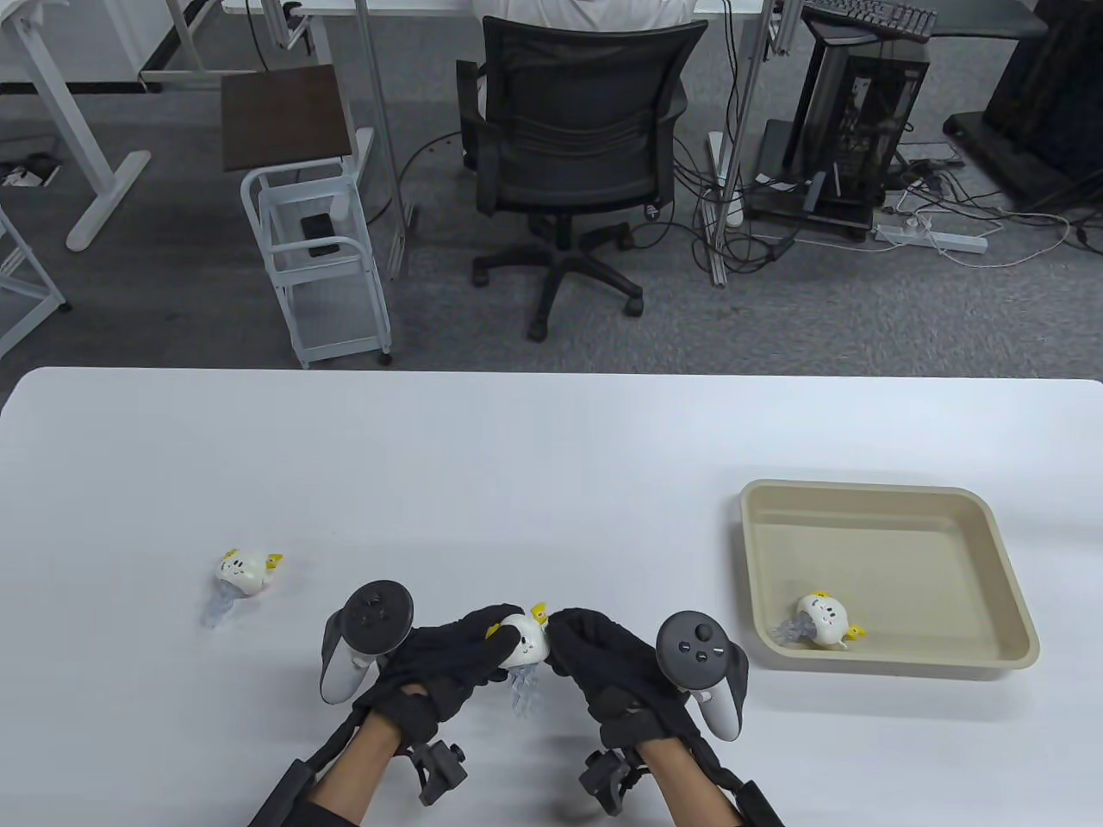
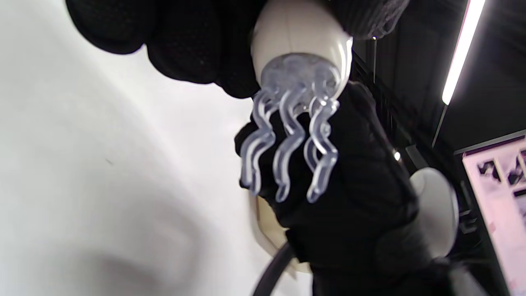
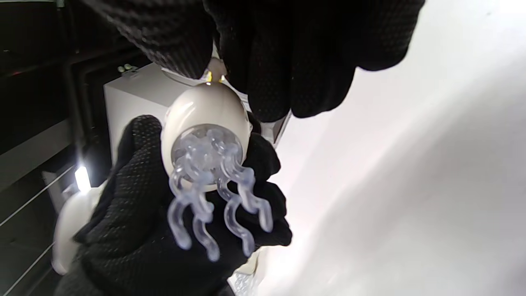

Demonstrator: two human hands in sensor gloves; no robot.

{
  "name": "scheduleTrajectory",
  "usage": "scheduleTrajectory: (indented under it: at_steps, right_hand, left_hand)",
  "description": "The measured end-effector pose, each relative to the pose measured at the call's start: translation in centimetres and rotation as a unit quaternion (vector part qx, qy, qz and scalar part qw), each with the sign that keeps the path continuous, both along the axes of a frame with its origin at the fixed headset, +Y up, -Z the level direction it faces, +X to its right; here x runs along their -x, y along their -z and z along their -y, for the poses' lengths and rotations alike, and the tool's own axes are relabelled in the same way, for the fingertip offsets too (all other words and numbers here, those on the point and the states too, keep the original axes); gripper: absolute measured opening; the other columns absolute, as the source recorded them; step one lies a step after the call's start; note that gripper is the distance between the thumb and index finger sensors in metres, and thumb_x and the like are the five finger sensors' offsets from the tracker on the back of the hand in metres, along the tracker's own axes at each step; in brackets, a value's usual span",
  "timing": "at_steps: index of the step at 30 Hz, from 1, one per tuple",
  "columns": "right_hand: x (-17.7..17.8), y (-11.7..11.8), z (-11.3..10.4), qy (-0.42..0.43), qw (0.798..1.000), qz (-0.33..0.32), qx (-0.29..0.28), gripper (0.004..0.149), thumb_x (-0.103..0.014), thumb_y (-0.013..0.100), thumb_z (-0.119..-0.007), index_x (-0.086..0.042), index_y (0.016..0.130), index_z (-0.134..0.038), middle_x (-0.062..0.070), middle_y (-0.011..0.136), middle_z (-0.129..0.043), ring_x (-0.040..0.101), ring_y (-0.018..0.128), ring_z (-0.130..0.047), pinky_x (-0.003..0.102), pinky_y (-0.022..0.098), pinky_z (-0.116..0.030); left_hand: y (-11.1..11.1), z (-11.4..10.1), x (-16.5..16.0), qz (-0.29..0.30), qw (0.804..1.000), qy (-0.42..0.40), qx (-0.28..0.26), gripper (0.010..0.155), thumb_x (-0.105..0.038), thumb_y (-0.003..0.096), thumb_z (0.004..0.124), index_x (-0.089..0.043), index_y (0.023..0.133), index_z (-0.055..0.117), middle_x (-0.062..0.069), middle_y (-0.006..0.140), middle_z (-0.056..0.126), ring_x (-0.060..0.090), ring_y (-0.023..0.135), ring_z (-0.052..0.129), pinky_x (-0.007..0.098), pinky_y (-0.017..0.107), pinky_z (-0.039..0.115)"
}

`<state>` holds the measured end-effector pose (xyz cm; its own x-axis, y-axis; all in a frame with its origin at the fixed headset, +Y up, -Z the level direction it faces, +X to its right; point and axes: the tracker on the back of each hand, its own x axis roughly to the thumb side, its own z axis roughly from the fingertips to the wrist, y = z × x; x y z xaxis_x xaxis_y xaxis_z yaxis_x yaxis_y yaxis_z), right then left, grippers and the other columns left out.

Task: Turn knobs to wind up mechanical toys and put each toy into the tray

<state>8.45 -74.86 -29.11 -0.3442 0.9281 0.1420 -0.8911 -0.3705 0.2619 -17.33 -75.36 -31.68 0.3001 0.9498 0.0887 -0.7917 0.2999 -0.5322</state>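
While both hands are up off the white table (image 1: 551,448), they've got one little wind-up jellyfish toy (image 1: 524,642) pinched between them, close to the near edge. The left hand (image 1: 457,659) has its fingers curled round the toy's white body from the left, and the right hand (image 1: 603,659) has its fingertips (image 3: 263,74) closed on the yellow knob (image 1: 539,612) up top. Clear wavy tentacles (image 2: 287,144) dangle underneath, touching nothing.

Out to the left, a second jellyfish toy (image 1: 244,573) is lying on its side on the table, well apart from the hands. Over on the right, a third one (image 1: 823,620) lies tipped over in the near corner of the beige tray (image 1: 1017,603).

Way past the table there's a black office chair (image 1: 569,164) and a desktop PC tower (image 1: 862,103) on the grey floor.
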Motion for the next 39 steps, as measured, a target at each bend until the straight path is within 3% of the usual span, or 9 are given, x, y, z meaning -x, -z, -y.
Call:
scheduleTrajectory:
  at_steps: [7,12,17,24,28,34,39]
  right_hand:
    - [-0.2,0.0,-0.7,-0.020,0.998,-0.035,-0.051,0.041,-0.036,0.068,-0.075,-0.011,0.100,-0.071,0.014,0.092,-0.083,0.036,0.076,-0.088,0.042,0.061,-0.077]
    - [-0.1,-0.1,-0.8,-0.018,0.998,-0.031,-0.051,0.038,-0.037,0.067,-0.077,-0.011,0.095,-0.077,0.012,0.086,-0.088,0.033,0.070,-0.091,0.041,0.058,-0.080]
    - [-0.4,0.0,-0.2,0.030,0.999,0.007,0.015,0.036,-0.037,0.067,-0.078,-0.005,0.085,-0.084,0.012,0.072,-0.094,0.032,0.056,-0.096,0.039,0.047,-0.083]
    - [-0.6,0.3,0.8,0.091,0.988,0.035,0.122,0.037,-0.034,0.066,-0.078,0.000,0.073,-0.088,0.012,0.056,-0.097,0.030,0.039,-0.098,0.038,0.034,-0.085]
    - [-0.6,0.3,0.5,0.055,0.996,0.020,0.071,0.037,-0.037,0.068,-0.075,-0.003,0.078,-0.085,0.010,0.063,-0.095,0.030,0.047,-0.097,0.038,0.040,-0.084]
    - [-0.2,0.1,-0.1,0.018,1.000,-0.004,0.003,0.047,-0.040,0.068,-0.075,-0.005,0.100,-0.070,0.016,0.089,-0.084,0.036,0.073,-0.088,0.043,0.059,-0.078]
    - [-0.1,0.0,-0.6,0.006,0.999,-0.035,-0.031,0.045,-0.037,0.068,-0.076,-0.009,0.103,-0.068,0.014,0.094,-0.081,0.036,0.077,-0.087,0.043,0.062,-0.076]
  left_hand:
    - [0.4,1.0,0.4,0.023,0.994,-0.065,0.083,0.076,-0.055,0.0582,0.063,0.008,0.101,0.070,0.013,0.080,0.095,0.033,0.060,0.095,0.052,0.049,0.082]
    - [0.4,0.8,0.6,0.032,0.995,-0.054,0.077,0.077,-0.056,0.0578,0.062,0.009,0.098,0.072,0.011,0.075,0.098,0.031,0.053,0.097,0.050,0.045,0.083]
    - [-0.3,-0.9,-0.1,0.029,0.999,0.018,-0.039,0.074,-0.052,0.0567,0.067,0.004,0.105,0.065,0.015,0.085,0.092,0.036,0.063,0.092,0.054,0.052,0.079]
    - [-1.5,-2.7,-1.2,0.028,0.976,0.113,-0.182,0.072,-0.047,0.0542,0.073,-0.002,0.110,0.060,0.018,0.094,0.084,0.041,0.072,0.085,0.057,0.057,0.074]
    - [-1.2,-2.3,-0.8,0.012,0.985,0.093,-0.141,0.073,-0.050,0.0555,0.069,0.000,0.108,0.062,0.016,0.091,0.086,0.039,0.069,0.087,0.055,0.055,0.076]
    - [-0.4,-0.8,0.1,0.005,0.999,0.020,-0.038,0.074,-0.053,0.0571,0.065,0.004,0.105,0.066,0.014,0.084,0.092,0.035,0.062,0.092,0.053,0.051,0.080]
    - [0.0,0.1,0.6,0.009,0.998,-0.043,0.039,0.075,-0.055,0.0579,0.063,0.006,0.102,0.069,0.013,0.079,0.095,0.033,0.057,0.094,0.051,0.048,0.081]
